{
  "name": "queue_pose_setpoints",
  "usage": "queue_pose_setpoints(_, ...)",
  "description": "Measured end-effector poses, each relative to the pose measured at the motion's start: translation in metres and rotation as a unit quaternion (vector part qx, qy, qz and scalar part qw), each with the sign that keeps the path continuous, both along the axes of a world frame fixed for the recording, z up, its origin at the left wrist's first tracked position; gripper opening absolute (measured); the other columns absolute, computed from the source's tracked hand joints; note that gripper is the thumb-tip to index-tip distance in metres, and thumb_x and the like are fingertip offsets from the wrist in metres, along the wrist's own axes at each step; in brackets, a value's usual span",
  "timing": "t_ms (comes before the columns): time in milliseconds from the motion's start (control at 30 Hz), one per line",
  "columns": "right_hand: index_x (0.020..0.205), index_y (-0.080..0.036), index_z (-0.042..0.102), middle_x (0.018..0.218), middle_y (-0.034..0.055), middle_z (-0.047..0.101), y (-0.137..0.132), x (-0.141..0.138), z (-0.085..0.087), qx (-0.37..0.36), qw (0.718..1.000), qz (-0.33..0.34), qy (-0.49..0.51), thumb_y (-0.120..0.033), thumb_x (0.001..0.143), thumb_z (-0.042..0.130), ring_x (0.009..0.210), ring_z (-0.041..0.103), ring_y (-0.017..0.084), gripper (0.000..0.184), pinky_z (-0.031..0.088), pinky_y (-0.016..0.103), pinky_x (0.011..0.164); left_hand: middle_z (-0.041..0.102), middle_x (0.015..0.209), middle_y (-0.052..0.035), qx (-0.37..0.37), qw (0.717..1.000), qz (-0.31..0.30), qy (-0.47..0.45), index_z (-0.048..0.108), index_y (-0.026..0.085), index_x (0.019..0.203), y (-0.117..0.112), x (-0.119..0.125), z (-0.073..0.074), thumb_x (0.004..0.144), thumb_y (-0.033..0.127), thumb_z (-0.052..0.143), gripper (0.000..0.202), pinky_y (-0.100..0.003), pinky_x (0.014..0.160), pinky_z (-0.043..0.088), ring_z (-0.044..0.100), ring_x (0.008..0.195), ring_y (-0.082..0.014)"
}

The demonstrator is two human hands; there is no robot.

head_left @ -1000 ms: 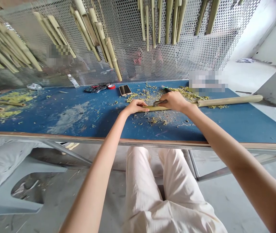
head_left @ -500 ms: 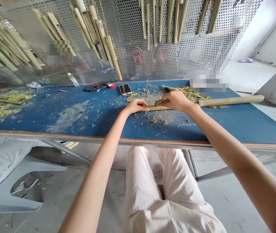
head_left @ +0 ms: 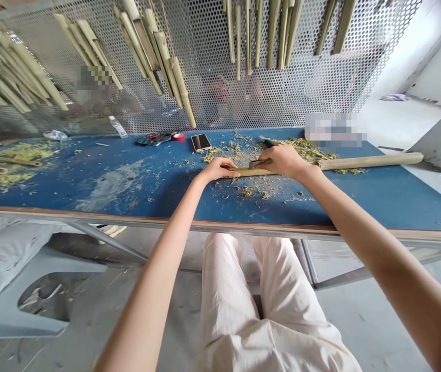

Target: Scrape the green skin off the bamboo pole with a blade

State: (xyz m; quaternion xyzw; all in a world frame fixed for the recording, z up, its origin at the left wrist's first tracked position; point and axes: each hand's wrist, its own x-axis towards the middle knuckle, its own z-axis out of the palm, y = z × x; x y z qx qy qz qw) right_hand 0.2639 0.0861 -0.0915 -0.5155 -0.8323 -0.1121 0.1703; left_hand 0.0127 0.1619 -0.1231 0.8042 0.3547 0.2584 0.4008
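Head view looks down on a person who sits at a long blue surface with a wooden edge, and both arms reach forward over it. One bamboo tube lies across the surface, a little to the right of the middle; its right part is round and its left part is cut thin and flat. The left hand lies on this thin end, and its fingers are curled closely over the bamboo and press it down. The right hand is just beside the left hand, on top of the bamboo, and its fingers are closed around a small knife, whose blade touches the bamboo. Yellow-green shavings are spread around both hands. Behind the hands, near the far edge, lie a phone, a red tape roll and a plastic bottle. Many bamboo pieces hang on a perforated metal panel behind the surface. Under the surface are the person's pale trousers, and a grey plastic stool stands on the left.
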Motion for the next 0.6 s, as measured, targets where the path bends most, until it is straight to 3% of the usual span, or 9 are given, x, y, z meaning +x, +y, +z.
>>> queue_pose_setpoints(200, 0.095, -0.020, 0.081, 0.093, 0.0103, 0.075, -0.004, -0.032, 0.000, -0.004, 0.999, 0.033, -0.006, -0.036, 0.098, 0.054, 0.085, 0.065, 0.025, 0.032, 0.036, 0.033, 0.067, 0.068, 0.072, -0.0036, 0.001, 1.000, -0.010, 0.001, 0.075, 0.013, 0.077, 0.000, 0.000, 0.001, 0.052, 0.051, 0.093, 0.049, -0.028, 0.065, 0.041, 0.058, 0.070, -0.0160)
queue_pose_setpoints(433, 0.091, -0.022, 0.082, 0.081, 0.0070, 0.072, -0.001, -0.001, 0.001, -0.023, 1.000, -0.005, 0.009, -0.043, 0.093, 0.062, 0.079, 0.062, 0.025, 0.029, 0.036, 0.032, 0.066, 0.067, 0.072, -0.0032, -0.001, 1.000, -0.002, 0.010, 0.076, 0.013, 0.082, 0.000, -0.001, 0.001, 0.052, 0.052, 0.092, 0.051, -0.028, 0.065, 0.040, 0.056, 0.068, -0.0150)
queue_pose_setpoints(600, 0.094, -0.021, 0.081, 0.093, 0.0086, 0.076, -0.005, -0.026, -0.002, -0.002, 1.000, 0.021, -0.001, -0.032, 0.095, 0.059, 0.085, 0.063, 0.025, 0.024, 0.035, 0.033, 0.067, 0.067, 0.071, -0.0036, 0.001, 1.000, -0.013, -0.004, 0.075, 0.014, 0.077, 0.000, 0.001, 0.001, 0.048, 0.055, 0.093, 0.053, -0.028, 0.063, 0.040, 0.056, 0.067, -0.0146)
